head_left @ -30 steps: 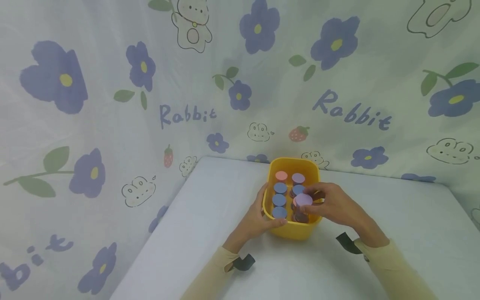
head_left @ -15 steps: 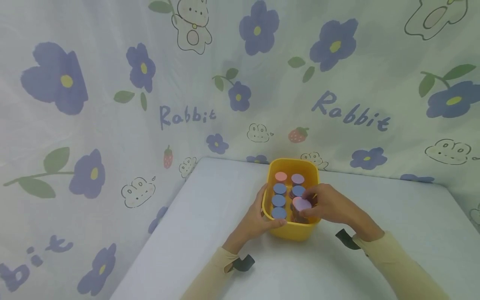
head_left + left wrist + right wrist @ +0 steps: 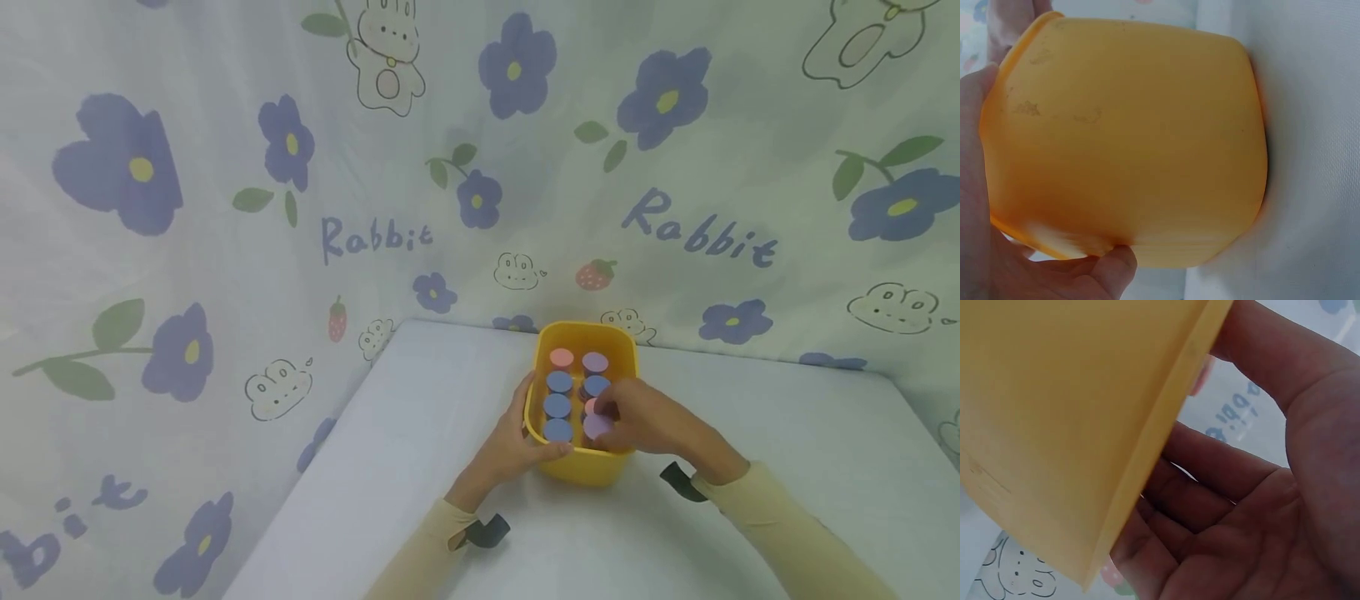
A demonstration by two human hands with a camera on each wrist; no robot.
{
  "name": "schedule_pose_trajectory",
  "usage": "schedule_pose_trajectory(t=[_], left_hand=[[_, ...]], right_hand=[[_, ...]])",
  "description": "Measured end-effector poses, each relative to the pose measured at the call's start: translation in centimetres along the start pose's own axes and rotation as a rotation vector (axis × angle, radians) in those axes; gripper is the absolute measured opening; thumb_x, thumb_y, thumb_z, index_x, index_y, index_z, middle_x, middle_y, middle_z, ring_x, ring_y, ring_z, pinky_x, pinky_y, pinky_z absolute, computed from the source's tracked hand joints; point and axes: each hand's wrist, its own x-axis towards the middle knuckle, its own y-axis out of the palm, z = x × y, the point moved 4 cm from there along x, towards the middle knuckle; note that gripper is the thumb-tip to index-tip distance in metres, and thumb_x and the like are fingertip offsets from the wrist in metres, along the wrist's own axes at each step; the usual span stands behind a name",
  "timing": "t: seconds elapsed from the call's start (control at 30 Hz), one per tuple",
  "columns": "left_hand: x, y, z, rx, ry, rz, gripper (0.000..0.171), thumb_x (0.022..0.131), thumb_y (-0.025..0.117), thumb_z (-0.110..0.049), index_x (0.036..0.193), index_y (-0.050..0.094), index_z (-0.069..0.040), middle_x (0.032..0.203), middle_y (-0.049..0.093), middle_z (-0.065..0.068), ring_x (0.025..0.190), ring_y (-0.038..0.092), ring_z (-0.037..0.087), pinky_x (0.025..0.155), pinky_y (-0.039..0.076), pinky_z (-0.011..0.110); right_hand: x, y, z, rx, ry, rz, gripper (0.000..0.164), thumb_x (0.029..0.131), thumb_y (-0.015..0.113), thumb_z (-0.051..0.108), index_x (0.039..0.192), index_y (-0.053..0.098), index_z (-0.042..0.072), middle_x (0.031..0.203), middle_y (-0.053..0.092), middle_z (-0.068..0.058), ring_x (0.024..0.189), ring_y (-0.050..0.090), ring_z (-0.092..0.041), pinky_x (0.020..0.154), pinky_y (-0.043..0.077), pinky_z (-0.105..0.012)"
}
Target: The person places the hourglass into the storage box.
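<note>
A yellow plastic bin (image 3: 588,471) stands on the table, holding two rows of round discs, some of them stacked. My left hand (image 3: 510,442) grips the bin at its near left side, thumb over the front rim; fingers curl along the wall (image 3: 1116,144) in the left wrist view. My right hand (image 3: 652,421) reaches over the right rim and pinches a purple disc (image 3: 597,427) at the near right corner. Just behind it, a pink disc (image 3: 590,407) is partly covered by the fingers. In the right wrist view, the bin wall (image 3: 1072,412) hides the fingertips.
Inside the bin, blue discs (image 3: 557,406) fill most of the left row, with a pink disc (image 3: 561,357) at the far end. A blue (image 3: 596,386) and a purple disc (image 3: 596,362) lie at the far right. A patterned curtain (image 3: 450,167) borders the white table (image 3: 360,467).
My right hand has lowered the purple disc toward the near right corner of the bin, uncovering part of the pink disc behind it. The left hand keeps its grip on the bin.
</note>
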Motion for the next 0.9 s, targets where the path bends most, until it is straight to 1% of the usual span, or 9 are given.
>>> schedule_pose_trajectory(t=[0.27,0.33,0.4,0.47,0.6,0.7,0.77,0.9], left_hand=[[-0.22,0.02,-0.16,-0.002,-0.012,0.003,0.113,0.084,0.082,-0.051,0.164,0.003,-0.042,0.171,0.026,-0.008,0.153,0.038,0.024,0.122,0.039,0.057],[-0.26,0.02,-0.18,-0.001,-0.012,0.002,0.113,0.083,0.082,-0.051,0.164,0.003,-0.042,0.171,0.026,-0.008,0.153,0.038,0.024,0.123,0.039,0.057],[-0.26,-0.01,-0.13,0.003,-0.007,0.0,0.114,0.082,0.082,-0.054,0.164,0.003,-0.042,0.17,0.027,-0.009,0.153,0.038,0.022,0.123,0.038,0.056],[-0.26,-0.03,-0.11,0.005,0.002,0.0,0.115,0.082,0.082,-0.056,0.164,0.003,-0.042,0.17,0.027,-0.01,0.153,0.038,0.021,0.124,0.038,0.055],[-0.28,-0.06,-0.04,0.007,0.015,0.002,0.117,0.08,0.081,-0.06,0.165,0.004,-0.04,0.171,0.026,-0.011,0.154,0.037,0.02,0.124,0.037,0.055],[-0.34,-0.08,-0.09,0.008,0.01,0.002,0.117,0.08,0.082,-0.059,0.165,0.004,-0.04,0.171,0.025,-0.011,0.154,0.036,0.021,0.124,0.037,0.056],[-0.34,-0.08,-0.2,0.004,0.009,0.003,0.116,0.081,0.082,-0.056,0.165,0.004,-0.039,0.171,0.025,-0.01,0.154,0.036,0.022,0.124,0.037,0.056],[-0.27,-0.07,-0.36,0.007,0.017,0.004,0.115,0.083,0.082,-0.052,0.166,0.004,-0.037,0.169,0.028,-0.009,0.153,0.038,0.021,0.124,0.038,0.055]], right_hand=[[0.19,0.33,0.13,-0.084,-0.019,-0.001,0.012,0.082,0.085,0.011,0.091,0.077,0.013,0.074,0.066,0.005,0.072,0.059,-0.013,0.071,0.058,-0.025],[0.23,0.34,0.21,-0.093,-0.009,0.003,0.012,0.082,0.085,0.01,0.09,0.076,0.012,0.073,0.065,0.005,0.071,0.059,-0.014,0.07,0.058,-0.025],[0.27,0.42,0.34,-0.09,0.014,0.016,0.012,0.082,0.085,0.01,0.09,0.076,0.012,0.073,0.065,0.004,0.071,0.059,-0.015,0.07,0.058,-0.026],[0.35,0.55,0.41,-0.085,0.042,0.031,0.012,0.083,0.085,0.01,0.09,0.076,0.012,0.073,0.064,0.003,0.071,0.059,-0.015,0.07,0.058,-0.027],[0.3,0.78,0.59,-0.087,0.07,0.049,0.014,0.083,0.086,0.011,0.093,0.076,0.012,0.074,0.065,0.002,0.072,0.059,-0.016,0.071,0.059,-0.027],[0.25,0.85,0.7,-0.104,0.061,0.052,0.016,0.083,0.086,0.011,0.096,0.076,0.011,0.075,0.064,0.001,0.073,0.059,-0.015,0.073,0.06,-0.027],[0.25,0.86,0.78,-0.108,0.063,0.051,0.018,0.083,0.086,0.011,0.097,0.076,0.011,0.077,0.064,0.001,0.074,0.059,-0.015,0.074,0.06,-0.028],[0.28,0.88,0.94,-0.105,0.043,0.05,0.018,0.083,0.086,0.01,0.097,0.075,0.011,0.077,0.063,0.001,0.075,0.058,-0.015,0.073,0.059,-0.027]])
